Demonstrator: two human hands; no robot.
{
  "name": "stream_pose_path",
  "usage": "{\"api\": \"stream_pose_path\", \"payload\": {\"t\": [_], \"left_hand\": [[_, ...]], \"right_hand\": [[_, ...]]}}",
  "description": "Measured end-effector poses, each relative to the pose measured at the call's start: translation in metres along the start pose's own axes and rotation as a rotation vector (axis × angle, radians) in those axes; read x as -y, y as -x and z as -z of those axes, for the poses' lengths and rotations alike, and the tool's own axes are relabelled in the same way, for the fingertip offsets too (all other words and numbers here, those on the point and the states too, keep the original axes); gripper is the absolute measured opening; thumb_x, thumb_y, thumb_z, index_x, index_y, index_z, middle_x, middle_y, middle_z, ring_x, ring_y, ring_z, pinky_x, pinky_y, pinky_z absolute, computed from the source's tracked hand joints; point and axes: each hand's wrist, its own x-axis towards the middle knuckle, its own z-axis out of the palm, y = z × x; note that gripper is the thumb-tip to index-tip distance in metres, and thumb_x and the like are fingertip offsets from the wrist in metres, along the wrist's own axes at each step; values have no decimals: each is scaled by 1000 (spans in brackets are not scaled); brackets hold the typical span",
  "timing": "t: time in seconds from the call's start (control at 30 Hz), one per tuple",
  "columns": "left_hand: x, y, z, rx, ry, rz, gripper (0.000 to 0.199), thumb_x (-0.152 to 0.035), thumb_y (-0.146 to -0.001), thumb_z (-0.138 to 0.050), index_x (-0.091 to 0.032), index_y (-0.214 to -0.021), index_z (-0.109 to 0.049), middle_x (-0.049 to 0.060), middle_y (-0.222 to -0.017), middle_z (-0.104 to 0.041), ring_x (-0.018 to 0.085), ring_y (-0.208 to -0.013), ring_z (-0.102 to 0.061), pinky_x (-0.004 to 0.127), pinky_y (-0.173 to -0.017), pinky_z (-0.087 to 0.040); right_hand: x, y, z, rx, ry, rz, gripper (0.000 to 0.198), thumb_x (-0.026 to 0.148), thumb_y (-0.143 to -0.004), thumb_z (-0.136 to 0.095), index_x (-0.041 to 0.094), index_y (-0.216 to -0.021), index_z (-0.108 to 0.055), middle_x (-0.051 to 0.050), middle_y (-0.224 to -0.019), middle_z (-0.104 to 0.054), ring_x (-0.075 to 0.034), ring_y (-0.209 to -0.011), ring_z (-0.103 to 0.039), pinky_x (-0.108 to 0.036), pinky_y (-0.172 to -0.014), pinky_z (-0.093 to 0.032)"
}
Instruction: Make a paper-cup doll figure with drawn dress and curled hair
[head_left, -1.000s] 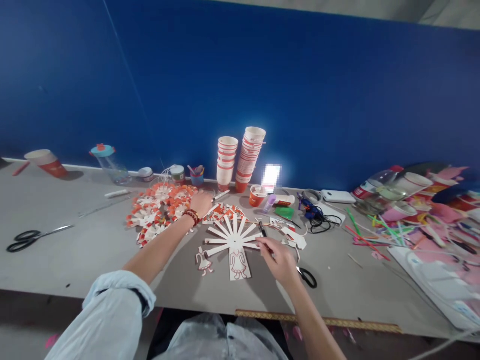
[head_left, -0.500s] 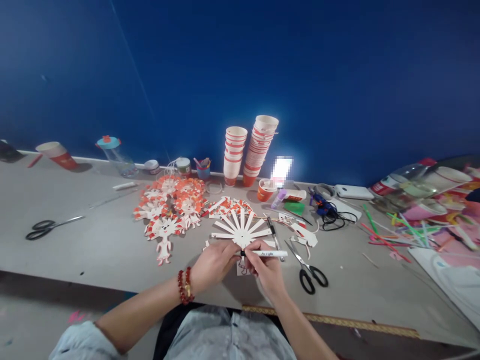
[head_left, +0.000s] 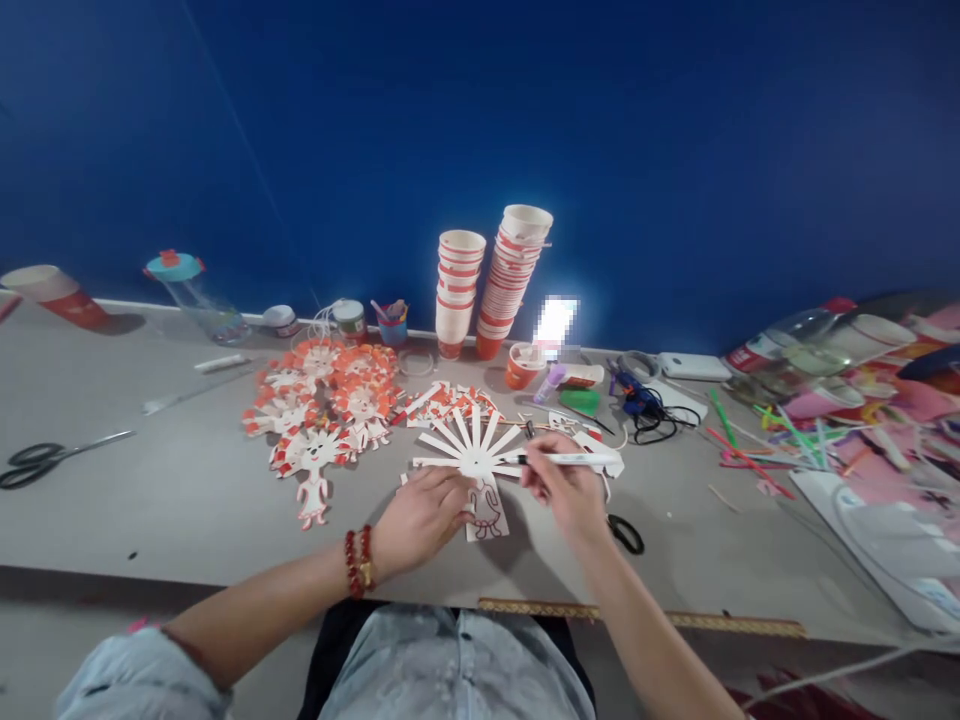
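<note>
A white paper cut-out (head_left: 475, 462) made from a cup, with strips fanned out round its middle, lies before me. Below the fan, a figure in a skirt is drawn in dark red on its paper panel (head_left: 489, 510). My left hand (head_left: 427, 515) holds the cut-out from the left, fingers and thumb closed on its edge. A white marker (head_left: 577, 459) is pinched in my right hand (head_left: 566, 490), its dark tip pointing left at the fan's middle. Finished-looking paper figures with orange-tipped fringes (head_left: 311, 465) lie to the left.
Two tall stacks of paper cups (head_left: 459, 300) stand by the blue wall. Black-handled scissors (head_left: 626, 534) lie partly behind my right forearm, another pair of scissors (head_left: 37, 460) at far left. Straws and coloured scraps (head_left: 825, 440) crowd the right. A wooden ruler (head_left: 742, 622) runs along the front edge.
My right hand has moved right and up from the cut-out, turning the marker's uncapped tip towards the fan. More of the drawn panel shows. The view has shifted slightly.
</note>
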Motion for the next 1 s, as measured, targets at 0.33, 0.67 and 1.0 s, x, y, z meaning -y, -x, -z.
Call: {"api": "stream_pose_path", "payload": {"t": [0.33, 0.67, 1.0], "left_hand": [[21, -10, -26, 89, -186, -46, 22, -24, -94, -55, -13, -113, -58, 11, -119, -65, 24, -114, -57, 42, -98, -46], [23, -9, -30, 105, -136, -46, 15, -21, -93, -57, -13, -105, -59, 11, -127, -62, 25, -118, -55, 43, -102, -45], [24, -7, -32, 101, -113, -28, 18, -23, -94, -55, -13, -108, -60, 11, -126, -63, 25, -119, -55, 43, -104, -44]], "right_hand": [[-69, -32, -24, 101, 374, 178, 6, 27, -82, -59, 21, -84, -59, 1, -72, -60, -14, -62, -55, -25, -57, -43], [-83, -26, -25, -32, 386, 170, 9, 24, -79, -57, 22, -71, -54, 2, -61, -51, -14, -57, -45, -27, -53, -36], [-82, -28, -24, 2, 462, 193, 8, 22, -79, -56, 23, -71, -54, 4, -61, -50, -14, -54, -44, -27, -54, -36]]}}
